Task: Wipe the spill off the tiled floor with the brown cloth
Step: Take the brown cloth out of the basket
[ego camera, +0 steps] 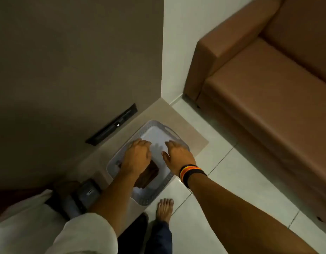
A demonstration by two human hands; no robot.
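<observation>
Item: my left hand (137, 154), fingers spread and loose, gripping nothing, hovered over the near-left part of the grey basket (178, 139), just above the brown cloth (148, 176); whether it touched the cloth I could not tell. Item: my right hand (178, 154), likewise open and empty, palm down, reached over the basket's right side, banded wristbands (190, 174) at the wrist. I judged both hands were there to lift the cloth out. Item: brown cloth, folded, lay inside the basket at its near-left end, partly hidden under my left forearm. Item: basket, perforated walls, pale floor, stood on a beige mat (193, 136) in the corner by the dark wall. Item: tiled floor (231, 180), pale; no spill could be made out. Item: my bare foot (165, 209) just beside the basket. Item: brown sofa (259, 85), well apart, to the right.
</observation>
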